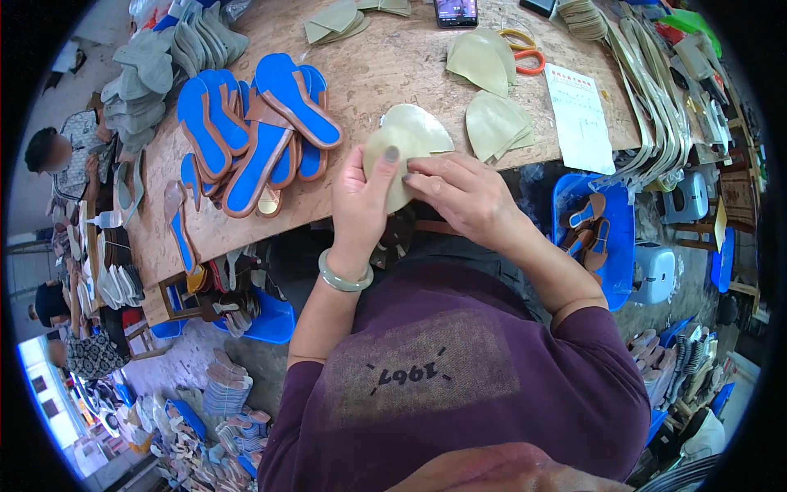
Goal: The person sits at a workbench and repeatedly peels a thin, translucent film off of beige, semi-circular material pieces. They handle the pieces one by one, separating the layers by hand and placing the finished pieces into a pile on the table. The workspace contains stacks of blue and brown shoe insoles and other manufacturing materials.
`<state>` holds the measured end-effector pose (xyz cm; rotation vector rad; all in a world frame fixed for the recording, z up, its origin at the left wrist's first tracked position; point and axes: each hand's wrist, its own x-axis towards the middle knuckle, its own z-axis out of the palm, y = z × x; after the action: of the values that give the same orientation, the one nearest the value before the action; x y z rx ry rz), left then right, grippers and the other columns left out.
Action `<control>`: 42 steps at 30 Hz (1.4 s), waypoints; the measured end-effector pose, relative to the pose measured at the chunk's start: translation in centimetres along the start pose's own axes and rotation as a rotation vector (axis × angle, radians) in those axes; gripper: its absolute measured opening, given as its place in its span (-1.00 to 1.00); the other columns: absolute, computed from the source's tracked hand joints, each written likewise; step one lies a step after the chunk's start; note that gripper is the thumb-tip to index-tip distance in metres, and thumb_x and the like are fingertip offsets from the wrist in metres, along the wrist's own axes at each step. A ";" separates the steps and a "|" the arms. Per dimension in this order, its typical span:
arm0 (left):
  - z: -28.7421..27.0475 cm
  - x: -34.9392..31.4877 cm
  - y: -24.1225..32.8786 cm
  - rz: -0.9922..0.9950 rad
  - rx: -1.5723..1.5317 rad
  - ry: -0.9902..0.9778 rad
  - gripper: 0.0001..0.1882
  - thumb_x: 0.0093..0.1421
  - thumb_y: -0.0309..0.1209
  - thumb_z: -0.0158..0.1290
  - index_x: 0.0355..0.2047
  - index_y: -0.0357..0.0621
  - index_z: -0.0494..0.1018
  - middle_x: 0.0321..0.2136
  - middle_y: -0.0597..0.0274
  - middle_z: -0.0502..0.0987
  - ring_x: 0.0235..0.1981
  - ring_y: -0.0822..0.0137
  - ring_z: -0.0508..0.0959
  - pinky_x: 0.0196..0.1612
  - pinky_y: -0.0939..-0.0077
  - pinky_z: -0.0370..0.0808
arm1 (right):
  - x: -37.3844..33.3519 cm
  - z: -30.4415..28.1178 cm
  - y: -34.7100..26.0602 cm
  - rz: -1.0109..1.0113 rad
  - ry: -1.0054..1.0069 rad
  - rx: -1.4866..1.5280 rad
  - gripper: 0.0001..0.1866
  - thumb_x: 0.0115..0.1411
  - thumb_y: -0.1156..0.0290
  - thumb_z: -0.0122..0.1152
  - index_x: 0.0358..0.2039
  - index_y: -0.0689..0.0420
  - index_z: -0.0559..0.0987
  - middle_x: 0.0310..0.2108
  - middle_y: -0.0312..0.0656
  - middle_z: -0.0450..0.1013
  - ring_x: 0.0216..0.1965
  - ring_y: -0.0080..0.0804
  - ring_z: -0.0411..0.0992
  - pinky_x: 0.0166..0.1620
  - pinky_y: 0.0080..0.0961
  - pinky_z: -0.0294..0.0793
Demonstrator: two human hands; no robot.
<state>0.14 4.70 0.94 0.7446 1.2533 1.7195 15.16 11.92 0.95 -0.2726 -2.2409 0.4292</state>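
Observation:
At the table's near edge, my left hand grips a pale beige rounded sheet piece, thumb on its face and fingers behind. My right hand has its fingers bent together at the piece's right side. Whether a second layer sits between those fingertips is hidden. Just beyond, a glossy pale rounded piece lies partly behind the held one. Two stacks of similar beige pieces lie to the right, a nearer stack and a farther stack.
Blue-topped, brown-edged sandal soles pile up at left, beside grey shoe pieces. Scissors with orange handles, a phone, a paper sheet and long strips lie farther right. A blue bin stands below the table.

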 end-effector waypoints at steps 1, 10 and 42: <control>-0.3 -0.2 0.4 -0.033 -0.076 -0.033 -0.74 0.33 -0.28 0.01 -0.14 -0.23 0.40 -0.38 0.30 0.53 -0.46 0.60 0.49 -0.39 0.69 0.45 | 0.0 0.6 0.3 -0.022 0.044 0.013 -0.68 -0.13 0.58 0.36 -0.28 0.17 0.57 -0.29 -0.15 0.52 -0.27 -0.19 0.53 -0.23 -0.33 0.51; -1.9 -0.7 0.3 -0.026 -0.150 -0.148 -0.70 0.34 -0.31 -0.03 -0.03 -0.22 0.29 -0.33 0.26 0.49 -0.41 0.53 0.51 -0.34 0.66 0.47 | 0.7 1.9 0.3 0.084 0.110 0.225 -0.79 -0.07 0.61 0.31 -0.34 0.20 0.59 -0.38 -0.16 0.53 -0.39 -0.26 0.54 -0.34 -0.45 0.50; -1.0 -1.8 0.2 0.365 0.576 -0.060 -0.80 0.27 -0.49 0.05 -0.15 -0.37 0.51 -0.28 0.11 0.55 -0.32 0.43 0.57 -0.25 0.63 0.53 | 1.2 1.1 -0.6 0.369 0.041 0.339 -0.92 0.10 0.58 0.18 -0.35 0.25 0.56 -0.50 -0.09 0.46 -0.47 -0.18 0.50 -0.43 -0.40 0.45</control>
<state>0.12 2.61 0.87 1.4234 1.6707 1.5984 13.52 11.59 1.37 -0.5106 -2.0355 0.9778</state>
